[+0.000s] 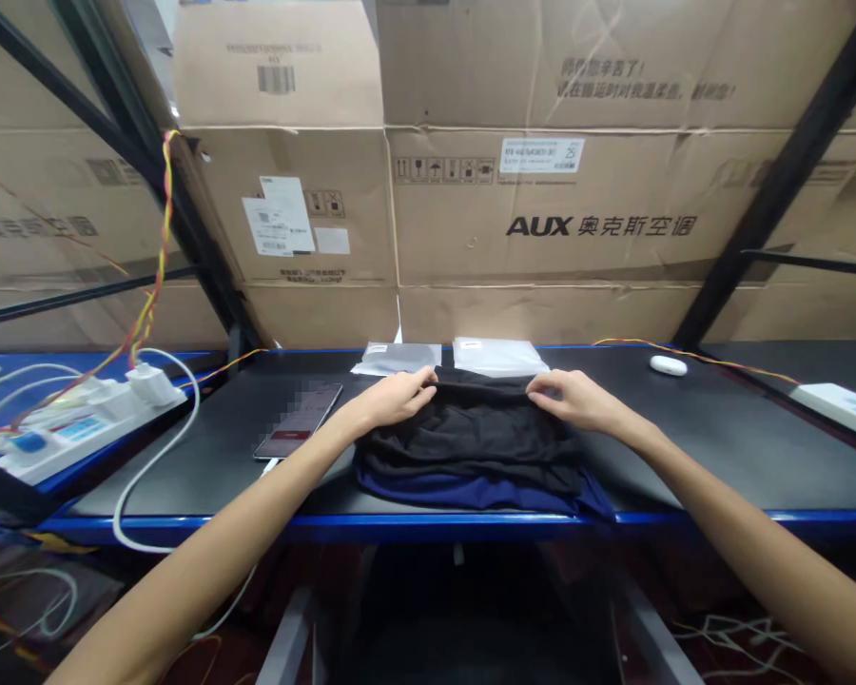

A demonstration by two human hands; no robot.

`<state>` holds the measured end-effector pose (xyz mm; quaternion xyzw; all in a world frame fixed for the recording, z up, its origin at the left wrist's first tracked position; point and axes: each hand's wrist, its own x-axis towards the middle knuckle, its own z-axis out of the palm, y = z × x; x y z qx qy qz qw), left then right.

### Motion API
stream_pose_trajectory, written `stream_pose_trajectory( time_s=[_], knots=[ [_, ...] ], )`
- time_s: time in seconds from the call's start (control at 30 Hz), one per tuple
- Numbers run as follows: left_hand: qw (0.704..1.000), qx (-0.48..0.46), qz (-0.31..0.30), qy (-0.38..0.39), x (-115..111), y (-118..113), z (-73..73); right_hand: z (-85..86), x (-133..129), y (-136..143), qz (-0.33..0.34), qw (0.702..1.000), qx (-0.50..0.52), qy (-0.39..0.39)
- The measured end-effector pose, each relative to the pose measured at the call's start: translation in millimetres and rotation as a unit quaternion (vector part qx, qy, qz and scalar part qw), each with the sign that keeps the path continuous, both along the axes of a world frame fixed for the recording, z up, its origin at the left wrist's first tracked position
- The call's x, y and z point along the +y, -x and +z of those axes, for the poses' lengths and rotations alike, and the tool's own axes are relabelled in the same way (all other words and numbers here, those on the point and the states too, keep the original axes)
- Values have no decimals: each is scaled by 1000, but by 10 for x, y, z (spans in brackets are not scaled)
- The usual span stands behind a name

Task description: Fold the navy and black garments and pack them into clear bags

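Observation:
Black cloth (477, 433) lies bunched near the front of the dark tabletop, with dark blue cloth (471, 490) showing beneath its near edge. My left hand (403, 395) pinches the black cloth at its far left corner. At the far right corner, the fingers of my right hand (571, 398) are closed on the same cloth. Between the two hands the cloth's far edge runs roughly straight. Behind it lie two flat packets in clear plastic, a grey one (399, 359) on the left and a white one (497, 356) on the right.
A phone (298, 421) with a white cable lies left of the cloth. Power strips stand at the far left (92, 428) and right (846, 409). A small white case (669, 365) sits at the back right. Cardboard (535, 257) and black metal posts rise behind the table (685, 447).

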<state>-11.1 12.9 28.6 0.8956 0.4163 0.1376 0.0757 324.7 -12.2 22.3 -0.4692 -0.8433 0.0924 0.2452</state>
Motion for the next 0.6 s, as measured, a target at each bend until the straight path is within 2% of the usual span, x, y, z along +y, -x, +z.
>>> stream_pose_trajectory(
  time_s=[0.13, 0.23, 0.37, 0.5, 0.6],
  knots=[
    [999, 0, 49, -13, 139, -98, 73, 39, 176, -21, -34, 997, 67, 3],
    [997, -11, 81, -14, 278, -184, 63, 15, 338, -24, -44, 997, 66, 15],
    [994, -29, 100, -34, 405, -253, -58, -111, 450, -13, -86, 996, 14, -5],
    [994, -35, 99, -40, 441, -259, -201, -235, 425, -5, -112, 992, -55, 0],
    [994, -38, 93, -45, 439, -245, -254, -253, 387, -4, -133, 986, -100, 9]
  ],
)
